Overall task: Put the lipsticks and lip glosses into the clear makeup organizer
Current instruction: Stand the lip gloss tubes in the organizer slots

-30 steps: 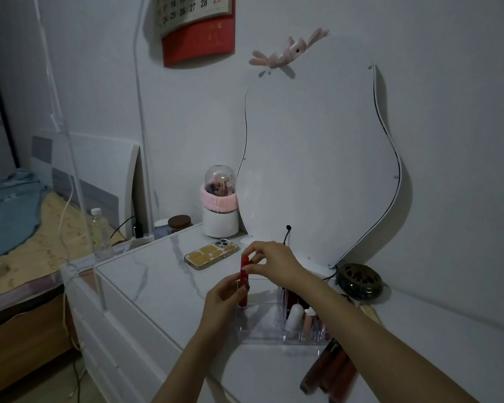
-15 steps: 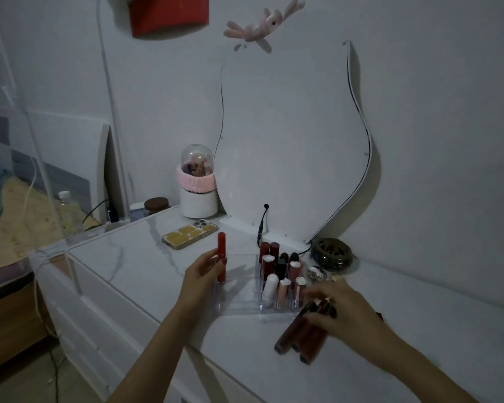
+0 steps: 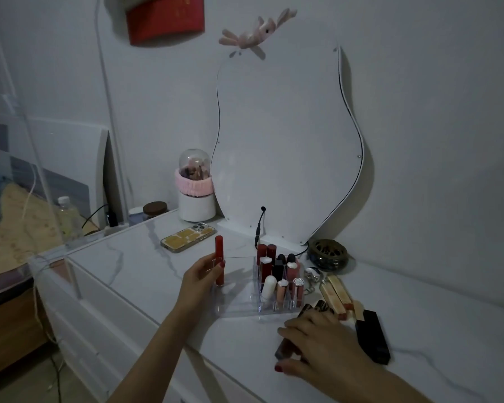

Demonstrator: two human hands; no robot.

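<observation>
Two hands are at work on the white marbled dresser top (image 3: 122, 257). Half a second ago the right hand was just reaching the loose tubes; now the right hand (image 3: 323, 349) lies lower over the dark lip gloss tubes (image 3: 313, 308) in front of the clear makeup organizer (image 3: 236, 308), its fingers bent over them, though whether they actually close round a tube cannot be told. The left hand (image 3: 200, 276) has barely shifted: it pinches the red lip gloss (image 3: 219, 264) upright between thumb and fingers, at the left end of the organizer, with its lower end down at the wide open compartment. At the right end of the organizer, the small cells hold standing lipsticks (image 3: 277, 274) and glosses, red, black, white and pink. Right of it lie two gold tubes (image 3: 336, 295) and a black box (image 3: 373, 335), near the right hand. Behind, a phone (image 3: 188, 237) lies face down, a white jar with a pink band and clear dome (image 3: 195, 190) stands beside the wavy mirror (image 3: 285, 146), and a dark round openwork dish (image 3: 328, 254) sits at the mirror's foot. A pink plush toy (image 3: 256, 32) perches on the mirror's top edge, and a red calendar (image 3: 165, 20) hangs on the pale wall. At the far left, a bed (image 3: 12, 210) with a yellowish cover.
</observation>
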